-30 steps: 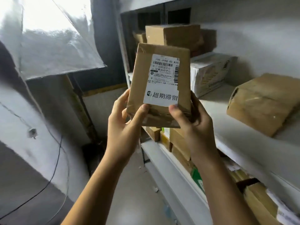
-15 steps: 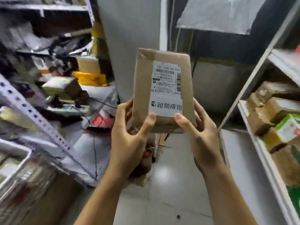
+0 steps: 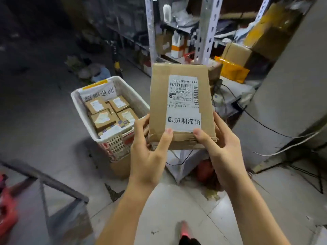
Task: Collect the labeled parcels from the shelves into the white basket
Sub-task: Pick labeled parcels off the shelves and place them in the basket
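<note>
I hold a brown cardboard parcel (image 3: 182, 105) with a white shipping label upright in front of me. My left hand (image 3: 148, 152) grips its lower left corner, thumb on the label's bottom edge. My right hand (image 3: 221, 147) grips the lower right corner, thumb on the front face. The white basket (image 3: 122, 89) stands on the floor just left of the parcel, behind my left hand. It holds several small labeled brown parcels (image 3: 109, 112) and a white paper sign at its far end.
A perforated metal shelf post (image 3: 207, 30) rises behind the parcel, with crowded shelves of boxes and an orange bag (image 3: 231, 69) to the right. A grey pillar (image 3: 290, 96) with cables stands on the right. A metal frame (image 3: 47, 183) and red object are at lower left.
My view has swung left from the white shelves round to the floor, bringing the white basket into sight. Both hands keep the same hold on the parcel.
</note>
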